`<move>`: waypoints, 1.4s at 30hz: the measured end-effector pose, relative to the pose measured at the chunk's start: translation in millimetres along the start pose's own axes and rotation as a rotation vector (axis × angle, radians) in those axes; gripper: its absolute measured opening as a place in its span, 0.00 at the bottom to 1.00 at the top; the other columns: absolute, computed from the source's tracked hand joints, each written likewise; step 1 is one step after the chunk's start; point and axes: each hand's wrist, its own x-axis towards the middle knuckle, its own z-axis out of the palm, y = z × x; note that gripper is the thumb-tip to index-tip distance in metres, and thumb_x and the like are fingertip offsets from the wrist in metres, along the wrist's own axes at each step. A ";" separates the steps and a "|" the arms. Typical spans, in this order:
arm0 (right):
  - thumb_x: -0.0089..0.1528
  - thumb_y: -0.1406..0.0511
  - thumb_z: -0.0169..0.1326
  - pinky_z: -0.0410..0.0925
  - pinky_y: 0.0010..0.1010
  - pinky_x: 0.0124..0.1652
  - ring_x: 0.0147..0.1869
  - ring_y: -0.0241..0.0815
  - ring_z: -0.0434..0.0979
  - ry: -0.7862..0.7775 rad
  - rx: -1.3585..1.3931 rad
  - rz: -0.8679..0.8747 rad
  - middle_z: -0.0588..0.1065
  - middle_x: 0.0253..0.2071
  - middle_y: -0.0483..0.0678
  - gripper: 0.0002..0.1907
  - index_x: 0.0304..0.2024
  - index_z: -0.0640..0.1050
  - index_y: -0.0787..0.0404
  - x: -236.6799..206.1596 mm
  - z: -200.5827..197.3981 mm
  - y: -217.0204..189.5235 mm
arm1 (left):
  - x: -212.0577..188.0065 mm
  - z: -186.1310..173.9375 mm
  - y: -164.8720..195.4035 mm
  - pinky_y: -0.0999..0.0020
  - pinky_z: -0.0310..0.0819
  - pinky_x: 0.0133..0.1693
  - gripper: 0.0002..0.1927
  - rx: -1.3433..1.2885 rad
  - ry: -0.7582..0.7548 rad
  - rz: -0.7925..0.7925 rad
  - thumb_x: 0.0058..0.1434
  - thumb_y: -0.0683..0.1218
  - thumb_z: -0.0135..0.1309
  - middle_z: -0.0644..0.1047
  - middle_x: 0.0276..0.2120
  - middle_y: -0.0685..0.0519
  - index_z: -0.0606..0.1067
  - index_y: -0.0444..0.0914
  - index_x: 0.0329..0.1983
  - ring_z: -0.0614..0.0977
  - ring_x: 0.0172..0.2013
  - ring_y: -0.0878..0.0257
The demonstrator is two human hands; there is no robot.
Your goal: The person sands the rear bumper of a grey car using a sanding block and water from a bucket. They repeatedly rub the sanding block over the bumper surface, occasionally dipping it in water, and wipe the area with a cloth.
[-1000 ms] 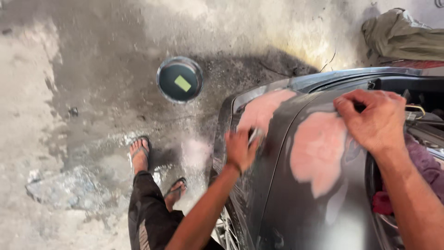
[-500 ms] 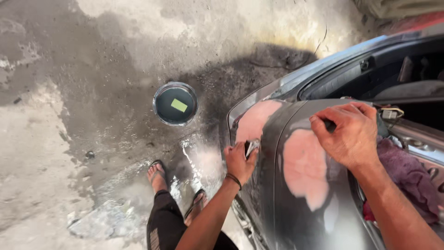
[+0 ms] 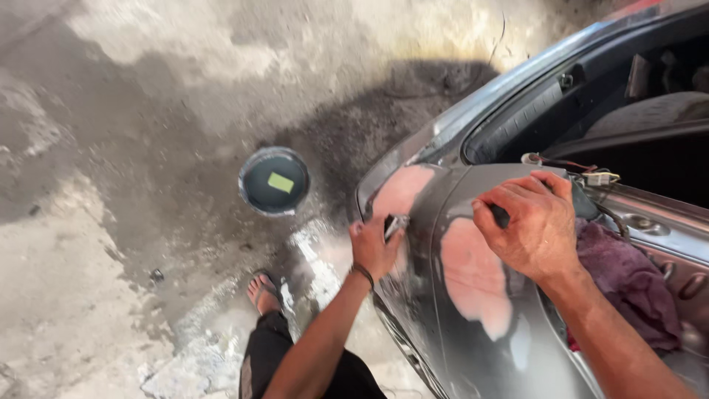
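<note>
— Where is the left hand (image 3: 373, 247)?
— Low on the dark grey car panel (image 3: 436, 310), pressed against it beside a pink filler patch (image 3: 402, 191). Its grip is closed on a small pale sanding piece (image 3: 394, 225) that pokes out between the fingers.

— And the right hand (image 3: 533, 225)?
— Higher up, on the panel's top edge above the larger pink patch (image 3: 473, 277). Fingers curled over the edge around something dark — what it is, I cannot tell.

— Anything around?
— A maroon rag (image 3: 628, 284) lies inside the opening just beside the right wrist. On the wet concrete floor (image 3: 111, 222) stands a round bucket (image 3: 274, 182) of dark water with a yellow-green piece floating, well apart from the panel.
</note>
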 end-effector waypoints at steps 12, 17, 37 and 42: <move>0.56 0.64 0.61 0.61 0.44 0.62 0.46 0.39 0.80 -0.051 0.035 0.039 0.80 0.34 0.41 0.02 0.30 0.81 0.54 8.2 -5.2 -3.7 | 86.7 -27.7 16.8 0.48 0.70 0.50 0.19 0.127 -0.292 0.047 0.57 0.60 0.60 0.82 0.36 0.45 0.79 0.40 0.38 0.83 0.42 0.46; 0.55 0.65 0.61 0.60 0.44 0.61 0.45 0.39 0.80 -0.084 0.040 0.036 0.80 0.33 0.41 0.02 0.30 0.81 0.54 10.9 -7.1 -4.2 | 145.8 14.1 31.6 0.45 0.69 0.48 0.21 0.083 -0.329 0.084 0.56 0.59 0.58 0.82 0.40 0.44 0.81 0.42 0.45 0.82 0.45 0.45; 0.54 0.65 0.62 0.59 0.46 0.62 0.45 0.37 0.80 -0.122 0.083 0.045 0.80 0.32 0.39 0.03 0.30 0.81 0.53 16.8 -9.3 -3.6 | 161.5 2.8 28.2 0.45 0.65 0.50 0.22 0.081 -0.325 0.130 0.55 0.57 0.58 0.82 0.38 0.44 0.80 0.41 0.48 0.82 0.43 0.45; 0.55 0.65 0.61 0.59 0.46 0.62 0.45 0.38 0.80 -0.117 0.080 0.047 0.80 0.33 0.40 0.02 0.30 0.80 0.53 17.1 -9.2 -4.1 | 103.7 -23.4 11.8 0.51 0.69 0.52 0.19 0.070 -0.351 0.070 0.56 0.59 0.60 0.82 0.36 0.43 0.81 0.41 0.41 0.83 0.42 0.46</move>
